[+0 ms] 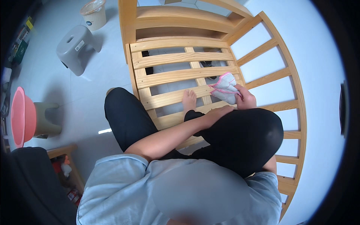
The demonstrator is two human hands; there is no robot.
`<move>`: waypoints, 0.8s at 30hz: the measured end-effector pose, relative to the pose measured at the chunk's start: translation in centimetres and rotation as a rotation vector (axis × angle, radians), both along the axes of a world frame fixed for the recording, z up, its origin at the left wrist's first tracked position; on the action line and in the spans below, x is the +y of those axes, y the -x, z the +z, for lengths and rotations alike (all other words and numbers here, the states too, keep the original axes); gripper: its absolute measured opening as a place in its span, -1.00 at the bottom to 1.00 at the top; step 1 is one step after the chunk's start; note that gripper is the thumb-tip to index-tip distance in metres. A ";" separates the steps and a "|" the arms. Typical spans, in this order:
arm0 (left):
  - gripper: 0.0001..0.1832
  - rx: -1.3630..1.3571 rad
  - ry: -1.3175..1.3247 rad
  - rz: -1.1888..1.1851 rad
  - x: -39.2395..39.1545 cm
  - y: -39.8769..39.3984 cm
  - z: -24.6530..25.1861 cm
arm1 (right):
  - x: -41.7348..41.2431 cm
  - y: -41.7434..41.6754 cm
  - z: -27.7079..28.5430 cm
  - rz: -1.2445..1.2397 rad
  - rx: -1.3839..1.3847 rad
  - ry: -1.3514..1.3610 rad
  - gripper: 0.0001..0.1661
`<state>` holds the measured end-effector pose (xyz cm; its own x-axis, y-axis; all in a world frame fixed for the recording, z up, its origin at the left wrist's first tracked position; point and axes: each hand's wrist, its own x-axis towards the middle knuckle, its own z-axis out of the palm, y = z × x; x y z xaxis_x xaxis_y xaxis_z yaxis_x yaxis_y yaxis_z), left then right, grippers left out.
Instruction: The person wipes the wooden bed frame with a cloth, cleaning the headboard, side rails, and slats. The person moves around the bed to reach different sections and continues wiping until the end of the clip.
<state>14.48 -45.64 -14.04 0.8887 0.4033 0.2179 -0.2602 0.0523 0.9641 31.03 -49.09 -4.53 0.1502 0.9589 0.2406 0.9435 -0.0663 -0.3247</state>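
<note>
A pale cloth with pink edging (225,87) is bunched in my right hand (246,98), pinched between thumb and fingers above the wooden bed slats (166,78). My left hand (220,113) lies across my raised right leg, close below the cloth; its fingertips are partly hidden, and I cannot tell whether it grips anything. One bare foot rests on the slats, left of the cloth. Black trousers cover both of my bent legs.
A slatted wooden rail (294,84) runs along the wall at right. To the left stand a grey plastic stool (74,42), a bin with a liner (97,18), and a pink basin (24,118) by a green stool (47,119). Dark shoes show beneath the slats.
</note>
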 end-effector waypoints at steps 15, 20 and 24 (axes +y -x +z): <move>-0.52 0.124 0.606 -0.251 3.5 -0.4 1.1 | 4.0 -1.1 -3.1 -0.166 0.307 0.046 -0.57; -0.55 0.132 0.342 -0.262 3.8 -1.7 -1.2 | 2.9 -2.7 -4.2 -0.306 0.481 0.046 -0.61; -0.57 0.219 0.165 -0.258 3.3 -2.5 -3.5 | 1.9 -3.9 -5.0 -0.330 0.384 0.082 -0.60</move>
<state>16.95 -42.33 -17.49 0.9841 0.1736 -0.0380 -0.0065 0.2489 0.9685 34.92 -47.24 -9.53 0.5111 0.8588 0.0341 0.6813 -0.3807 -0.6253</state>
